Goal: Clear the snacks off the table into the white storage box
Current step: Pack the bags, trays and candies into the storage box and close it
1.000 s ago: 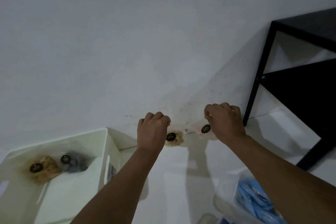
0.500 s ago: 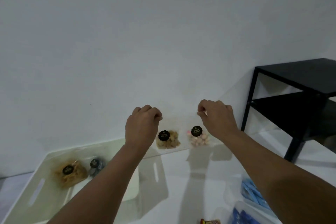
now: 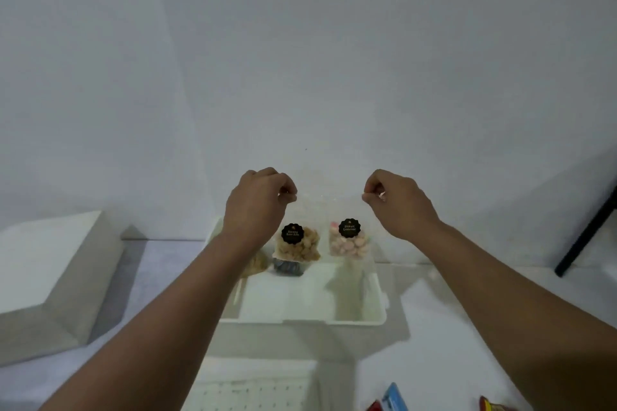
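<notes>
Clear snack bags [image 3: 320, 240] hanging below each pinched grip, over white box [image 3: 374, 317].

We see a plain white wall [image 3: 300, 60] filling the top half of the view. At far left, a white block [image 3: 50, 264] with a slanted face sits against it. At the far right edge, a black furniture leg [image 3: 582, 237] slants down to the surface. Bottom centre, a white perforated panel [image 3: 253, 390], holes in rows. We can't tell what it belongs to; it's cut off by the frame's lower edge.
</notes>
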